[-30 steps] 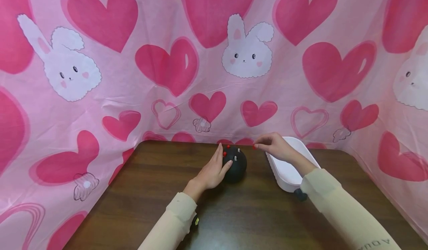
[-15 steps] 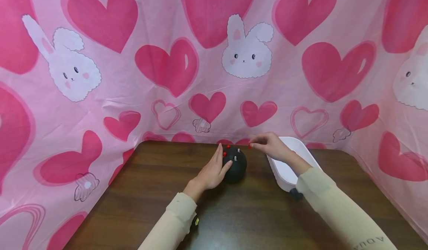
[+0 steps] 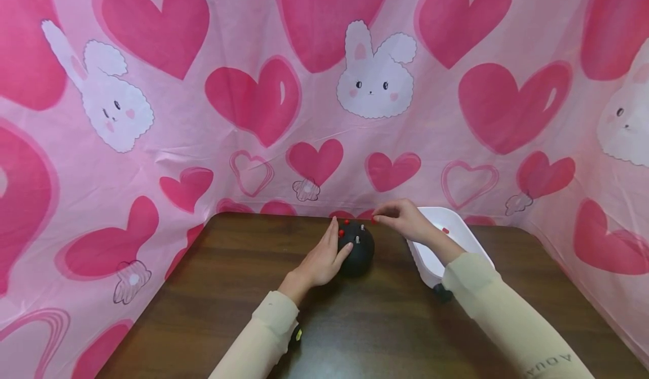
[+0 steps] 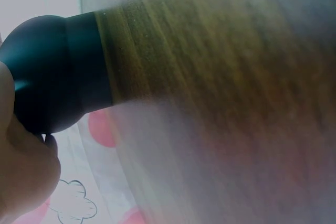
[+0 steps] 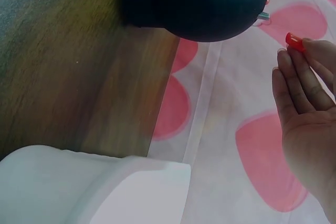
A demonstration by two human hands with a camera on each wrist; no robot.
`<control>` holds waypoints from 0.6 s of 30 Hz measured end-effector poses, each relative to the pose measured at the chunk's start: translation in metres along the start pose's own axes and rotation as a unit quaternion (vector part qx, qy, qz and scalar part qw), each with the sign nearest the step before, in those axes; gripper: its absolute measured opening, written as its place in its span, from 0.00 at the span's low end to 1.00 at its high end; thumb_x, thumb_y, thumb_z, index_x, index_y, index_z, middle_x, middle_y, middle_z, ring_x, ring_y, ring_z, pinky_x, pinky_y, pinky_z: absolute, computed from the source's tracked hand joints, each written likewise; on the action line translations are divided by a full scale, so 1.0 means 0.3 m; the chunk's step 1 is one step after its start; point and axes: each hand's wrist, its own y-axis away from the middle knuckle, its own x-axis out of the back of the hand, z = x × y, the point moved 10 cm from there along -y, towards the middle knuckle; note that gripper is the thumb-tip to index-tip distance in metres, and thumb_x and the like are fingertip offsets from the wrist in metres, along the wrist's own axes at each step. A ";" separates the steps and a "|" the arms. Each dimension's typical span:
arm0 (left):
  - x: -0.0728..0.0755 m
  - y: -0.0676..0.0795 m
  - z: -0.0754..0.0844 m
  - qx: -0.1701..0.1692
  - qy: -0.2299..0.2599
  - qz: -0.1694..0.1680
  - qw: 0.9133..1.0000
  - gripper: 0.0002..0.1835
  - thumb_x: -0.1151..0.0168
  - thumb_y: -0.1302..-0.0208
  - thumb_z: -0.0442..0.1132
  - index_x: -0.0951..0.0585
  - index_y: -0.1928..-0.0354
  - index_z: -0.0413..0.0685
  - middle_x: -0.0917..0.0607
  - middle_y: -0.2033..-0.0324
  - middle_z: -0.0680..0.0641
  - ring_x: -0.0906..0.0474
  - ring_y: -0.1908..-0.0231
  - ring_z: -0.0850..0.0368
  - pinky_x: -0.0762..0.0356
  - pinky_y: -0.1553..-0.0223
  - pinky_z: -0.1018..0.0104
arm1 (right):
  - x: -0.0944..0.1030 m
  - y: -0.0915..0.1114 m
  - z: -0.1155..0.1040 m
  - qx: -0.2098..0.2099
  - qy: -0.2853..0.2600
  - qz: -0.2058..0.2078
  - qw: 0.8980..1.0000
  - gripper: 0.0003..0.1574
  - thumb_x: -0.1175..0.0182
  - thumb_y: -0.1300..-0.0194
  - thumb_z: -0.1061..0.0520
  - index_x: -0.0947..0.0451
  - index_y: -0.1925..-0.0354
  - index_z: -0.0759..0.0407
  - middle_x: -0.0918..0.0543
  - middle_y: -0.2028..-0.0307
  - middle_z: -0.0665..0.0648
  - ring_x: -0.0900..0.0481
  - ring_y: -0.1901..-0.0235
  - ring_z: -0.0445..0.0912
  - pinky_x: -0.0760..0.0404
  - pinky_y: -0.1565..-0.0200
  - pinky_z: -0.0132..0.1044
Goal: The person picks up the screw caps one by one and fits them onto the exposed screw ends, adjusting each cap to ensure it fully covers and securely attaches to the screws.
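Observation:
A black dome-shaped object (image 3: 359,262) stands on the table, its rounded body on a short cylindrical base in the left wrist view. Metal threaded studs (image 5: 264,16) stick out of its top, and red caps (image 3: 341,233) sit there too. My left hand (image 3: 320,262) rests against the dome's left side, fingers straight and thumb laid across the front. Between thumb and fingertips my right hand (image 3: 407,221) pinches a small red cap (image 5: 295,41), held just right of the dome's top and apart from it. The left fingertips' far side is hidden.
To the right stands a white tray (image 3: 422,263) with a small red piece (image 3: 445,231) inside; my right forearm crosses over it. The brown wooden table (image 3: 243,289) ends at a pink curtain with hearts and rabbits (image 3: 375,80).
My right hand has moved left with the red cap, closer to the dome. A red piece in the tray has come into view. My left hand and the dome stay put.

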 end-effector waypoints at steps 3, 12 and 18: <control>0.000 0.003 -0.002 0.003 0.001 -0.001 1.000 0.48 0.60 0.23 0.67 0.64 0.18 0.45 0.60 0.18 0.46 0.58 0.20 0.50 0.49 0.23 0.50 | -0.006 -0.006 -0.006 0.007 0.001 0.000 1.000 0.11 0.31 0.32 0.57 0.12 0.52 0.57 0.10 0.57 0.55 0.13 0.54 0.51 0.14 0.48 0.46; 0.002 0.004 -0.003 0.011 0.003 -0.003 1.000 0.49 0.60 0.23 0.68 0.64 0.18 0.47 0.60 0.18 0.48 0.59 0.20 0.52 0.50 0.23 0.52 | -0.031 -0.023 -0.015 0.018 -0.002 0.001 1.000 0.11 0.31 0.33 0.57 0.12 0.53 0.57 0.10 0.57 0.56 0.13 0.55 0.51 0.15 0.47 0.48; 0.000 0.003 -0.006 0.014 0.003 -0.003 1.000 0.48 0.60 0.23 0.68 0.65 0.18 0.48 0.61 0.18 0.48 0.59 0.20 0.52 0.51 0.23 0.52 | -0.049 -0.029 -0.013 0.022 0.004 -0.002 1.000 0.11 0.30 0.33 0.58 0.12 0.53 0.57 0.10 0.57 0.56 0.13 0.55 0.51 0.15 0.47 0.48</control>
